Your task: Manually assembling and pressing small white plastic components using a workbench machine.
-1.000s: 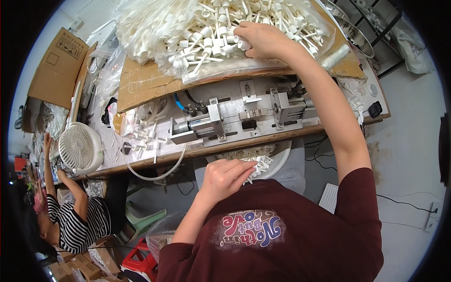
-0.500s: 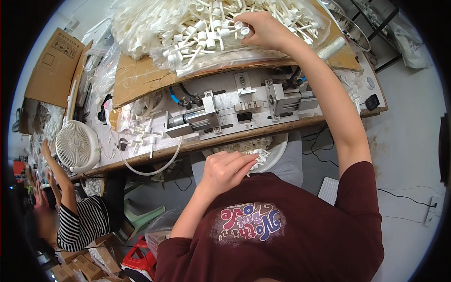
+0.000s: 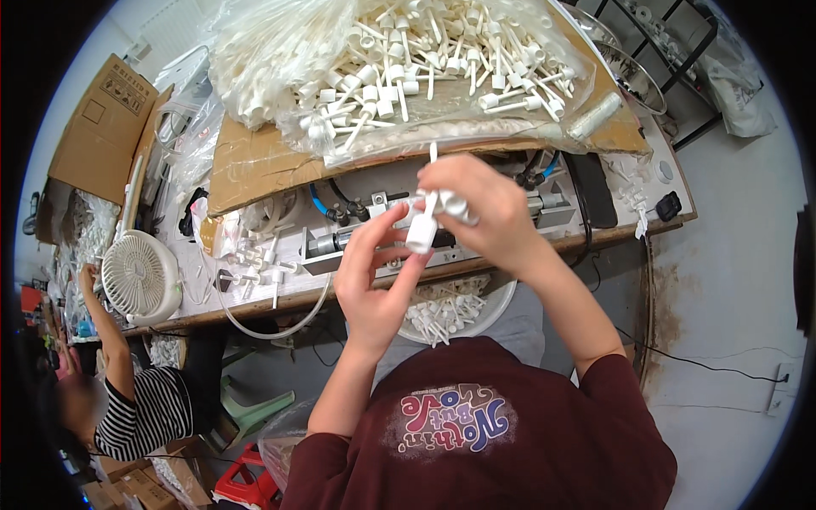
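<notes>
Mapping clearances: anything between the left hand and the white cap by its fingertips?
Nothing visible: the white cap sits right at the fingertips of the left hand, though contact is hard to tell. The right hand holds it from the right.

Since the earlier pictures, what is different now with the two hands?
The right hand came back from the pile toward the body, holding white parts. The left hand left the bowl and moved forward, close to them. The fan stayed in place.
</notes>
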### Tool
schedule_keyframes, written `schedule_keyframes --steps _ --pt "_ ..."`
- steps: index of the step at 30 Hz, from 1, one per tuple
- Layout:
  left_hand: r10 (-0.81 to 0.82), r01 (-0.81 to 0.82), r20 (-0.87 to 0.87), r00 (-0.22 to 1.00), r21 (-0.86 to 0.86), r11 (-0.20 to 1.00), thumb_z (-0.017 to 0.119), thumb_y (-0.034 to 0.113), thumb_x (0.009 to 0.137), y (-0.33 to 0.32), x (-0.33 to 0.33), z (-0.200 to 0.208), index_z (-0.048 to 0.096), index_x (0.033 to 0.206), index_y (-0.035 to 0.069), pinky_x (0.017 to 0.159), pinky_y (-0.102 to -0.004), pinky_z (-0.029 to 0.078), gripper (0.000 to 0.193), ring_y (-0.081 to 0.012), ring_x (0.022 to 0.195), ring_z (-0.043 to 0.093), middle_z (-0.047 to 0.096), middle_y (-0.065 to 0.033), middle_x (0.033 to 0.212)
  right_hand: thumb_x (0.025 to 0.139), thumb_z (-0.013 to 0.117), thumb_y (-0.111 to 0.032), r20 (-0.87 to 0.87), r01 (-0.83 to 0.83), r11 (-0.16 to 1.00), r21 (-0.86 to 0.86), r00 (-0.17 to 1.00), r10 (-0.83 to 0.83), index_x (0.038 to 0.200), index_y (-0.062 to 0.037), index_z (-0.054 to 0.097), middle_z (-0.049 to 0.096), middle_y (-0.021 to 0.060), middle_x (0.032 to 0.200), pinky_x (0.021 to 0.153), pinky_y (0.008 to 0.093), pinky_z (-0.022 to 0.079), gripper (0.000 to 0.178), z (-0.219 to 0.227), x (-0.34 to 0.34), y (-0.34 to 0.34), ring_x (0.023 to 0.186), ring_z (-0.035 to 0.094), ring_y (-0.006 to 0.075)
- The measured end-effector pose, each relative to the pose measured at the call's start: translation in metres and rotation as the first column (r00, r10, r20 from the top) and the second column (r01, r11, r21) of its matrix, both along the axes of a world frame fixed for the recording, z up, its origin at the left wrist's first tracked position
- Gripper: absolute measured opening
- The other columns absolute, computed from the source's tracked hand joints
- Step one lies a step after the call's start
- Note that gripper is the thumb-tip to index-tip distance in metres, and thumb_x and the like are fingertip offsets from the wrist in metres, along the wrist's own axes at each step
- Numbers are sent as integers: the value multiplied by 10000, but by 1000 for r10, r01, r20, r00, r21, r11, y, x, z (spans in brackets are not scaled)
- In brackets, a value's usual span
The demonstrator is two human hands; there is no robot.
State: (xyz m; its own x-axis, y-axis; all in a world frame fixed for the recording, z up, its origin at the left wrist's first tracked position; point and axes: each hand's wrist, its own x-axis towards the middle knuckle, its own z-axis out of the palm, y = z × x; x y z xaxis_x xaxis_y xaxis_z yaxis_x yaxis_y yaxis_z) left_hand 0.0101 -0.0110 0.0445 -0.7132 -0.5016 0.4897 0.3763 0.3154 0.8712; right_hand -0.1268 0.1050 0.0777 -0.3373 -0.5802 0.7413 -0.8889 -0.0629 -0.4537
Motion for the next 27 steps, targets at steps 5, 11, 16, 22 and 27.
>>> schedule_keyframes --steps 5,11,16,22,27 --pt "-97 90 178 979 51 995 721 -72 815 2 -2 6 676 1197 2 767 -259 568 391 -113 861 660 686 -81 1064 629 771 42 0 4 999 46 1000 -4 1047 -34 613 647 125 1050 767 388 570 454 -29 23 16 924 673 326" --pt "-130 140 220 967 -33 990 749 -33 796 3 -3 4 684 1194 9 728 -236 545 405 -97 799 637 684 -65 994 661 761 49 70 11 998 58 997 -15 1063 -34 630 650 121 1063 757 365 571 431 -35 30 29 917 678 304" --pt "-210 188 274 939 105 977 681 -58 843 6 2 5 678 1199 -4 741 -223 535 360 -94 854 622 634 -66 1050 731 745 35 226 24 998 54 973 -35 1037 -18 681 696 119 968 727 351 573 317 -28 38 41 850 692 281" --pt "-147 153 203 968 -18 988 704 -13 862 6 3 -2 685 1158 6 756 -263 609 297 -144 885 666 605 -92 1072 783 732 36 272 122 991 52 953 -132 990 -14 698 708 118 938 691 332 557 216 -26 37 49 826 701 264" --pt "40 99 258 965 -504 858 733 42 831 8 10 -28 690 1095 10 750 -327 568 269 -246 905 690 630 -128 1276 790 738 30 362 249 968 30 900 -243 943 -22 714 700 101 986 758 325 534 164 -26 31 56 902 687 213"
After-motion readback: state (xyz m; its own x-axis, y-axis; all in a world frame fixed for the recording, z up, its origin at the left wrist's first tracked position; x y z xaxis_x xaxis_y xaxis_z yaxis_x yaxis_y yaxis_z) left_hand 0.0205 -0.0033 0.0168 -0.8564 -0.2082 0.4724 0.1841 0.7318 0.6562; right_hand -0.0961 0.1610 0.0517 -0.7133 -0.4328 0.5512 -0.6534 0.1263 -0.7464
